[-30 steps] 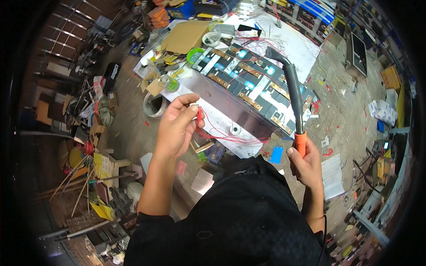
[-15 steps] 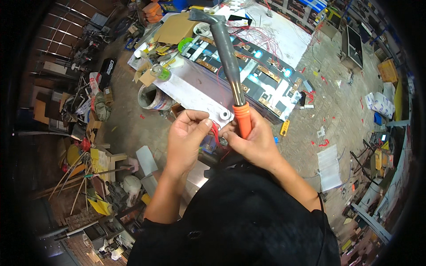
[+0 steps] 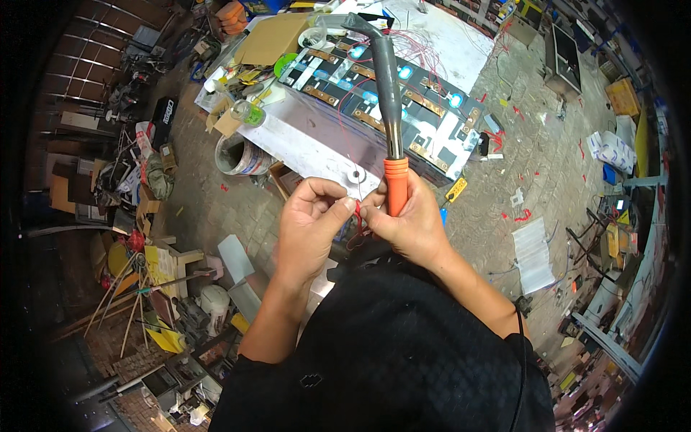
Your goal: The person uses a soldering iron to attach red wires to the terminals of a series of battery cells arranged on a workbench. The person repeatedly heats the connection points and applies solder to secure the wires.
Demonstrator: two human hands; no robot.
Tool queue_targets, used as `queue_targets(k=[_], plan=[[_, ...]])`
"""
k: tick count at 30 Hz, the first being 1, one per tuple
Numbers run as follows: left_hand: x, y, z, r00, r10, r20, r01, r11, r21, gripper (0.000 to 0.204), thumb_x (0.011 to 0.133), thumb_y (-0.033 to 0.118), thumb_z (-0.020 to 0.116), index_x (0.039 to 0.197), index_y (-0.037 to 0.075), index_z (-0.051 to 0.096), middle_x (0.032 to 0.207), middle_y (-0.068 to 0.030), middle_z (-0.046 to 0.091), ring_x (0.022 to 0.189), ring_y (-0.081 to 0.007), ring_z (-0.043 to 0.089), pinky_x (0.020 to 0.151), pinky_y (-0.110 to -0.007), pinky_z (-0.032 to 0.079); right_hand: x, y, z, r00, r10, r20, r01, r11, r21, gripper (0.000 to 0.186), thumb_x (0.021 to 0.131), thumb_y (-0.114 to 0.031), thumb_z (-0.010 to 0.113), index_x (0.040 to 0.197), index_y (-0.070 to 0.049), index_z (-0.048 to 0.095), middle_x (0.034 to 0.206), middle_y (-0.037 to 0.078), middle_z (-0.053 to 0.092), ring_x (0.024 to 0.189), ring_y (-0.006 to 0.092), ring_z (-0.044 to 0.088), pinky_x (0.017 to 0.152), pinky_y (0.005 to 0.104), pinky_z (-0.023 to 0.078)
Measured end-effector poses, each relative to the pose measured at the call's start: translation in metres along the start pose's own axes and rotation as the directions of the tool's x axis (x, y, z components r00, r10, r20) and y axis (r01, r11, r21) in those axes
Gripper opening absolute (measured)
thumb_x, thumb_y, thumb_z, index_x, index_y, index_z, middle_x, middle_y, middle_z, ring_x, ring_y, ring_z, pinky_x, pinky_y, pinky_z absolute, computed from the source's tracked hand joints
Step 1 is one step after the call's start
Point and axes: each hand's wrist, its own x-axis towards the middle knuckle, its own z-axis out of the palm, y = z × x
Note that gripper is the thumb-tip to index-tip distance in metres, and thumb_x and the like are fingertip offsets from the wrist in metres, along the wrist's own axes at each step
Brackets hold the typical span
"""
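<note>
A large soldering iron (image 3: 389, 90) with a dark bent tip and an orange handle stands upright in my right hand (image 3: 421, 227). The fingers wrap its handle, and the thumb reaches left toward my other hand. My left hand (image 3: 309, 227) pinches thin red wire (image 3: 358, 207) between thumb and fingertips, right beside the right thumb. Just beyond the fingertips, a small white spool (image 3: 356, 174) with a dark centre sits on the pale board. Behind the iron lies a black battery pack (image 3: 335, 93) with copper-coloured bars, white patches and glossy highlights. The right fingertips are partly hidden behind the handle.
Loose red wires (image 3: 421, 47) tangle on the white tabletop (image 3: 464, 65). A glass jar (image 3: 248, 113) is at the board's left end, above a bucket (image 3: 241, 155). Cardboard (image 3: 273, 39) lies at the back. A yellow power strip (image 3: 455, 190) is right of the pack.
The soldering iron now appears farther right and more upright. My hands have come closer together around the red wire, and the view has shifted slightly.
</note>
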Motion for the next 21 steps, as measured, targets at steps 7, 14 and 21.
queue_targets(k=[7, 14, 21], plan=[[0.002, -0.002, 0.001, 0.997, -0.079, 0.02, 0.079, 0.997, 0.01, 0.021, 0.097, 0.0, 0.068, 0.117, 0.0, 0.062, 0.106, -0.006, 0.068, 0.093, -0.01, 0.064, 0.087, -0.026, 0.053, 0.0, 0.003, -0.003, 1.0, 0.001, -0.018, 0.0, 0.999, 0.049, 0.04, 0.082, 0.003, 0.076, 0.116, 0.0, 0.054, 0.097, 0.002, 0.059, 0.086, 0.0087, 0.065, 0.075, 0.0276, 0.056], [0.003, -0.016, 0.003, 0.999, 0.019, 0.048, -0.024, 0.993, 0.117, 0.022, 0.098, -0.004, 0.066, 0.12, 0.0, 0.06, 0.108, -0.0034, 0.066, 0.096, -0.0052, 0.062, 0.084, -0.022, 0.052, 0.002, -0.002, -0.008, 1.0, -0.003, 0.012, 0.003, 0.999, 0.049, 0.039, 0.083, 0.004, 0.073, 0.116, 0.001, 0.054, 0.094, 0.001, 0.061, 0.083, 0.008, 0.064, 0.075, 0.0273, 0.056], [-0.004, -0.015, 0.013, 0.995, 0.054, 0.083, -0.064, 0.99, 0.122, 0.023, 0.101, -0.001, 0.063, 0.123, -0.001, 0.055, 0.117, -0.0076, 0.064, 0.1, -0.0094, 0.062, 0.09, -0.026, 0.052, 0.002, 0.0, -0.015, 0.995, 0.009, 0.103, -0.012, 0.999, 0.03, 0.033, 0.086, 0.003, 0.068, 0.115, 0.0, 0.052, 0.088, 0.001, 0.06, 0.079, 0.0065, 0.06, 0.073, 0.0251, 0.052]])
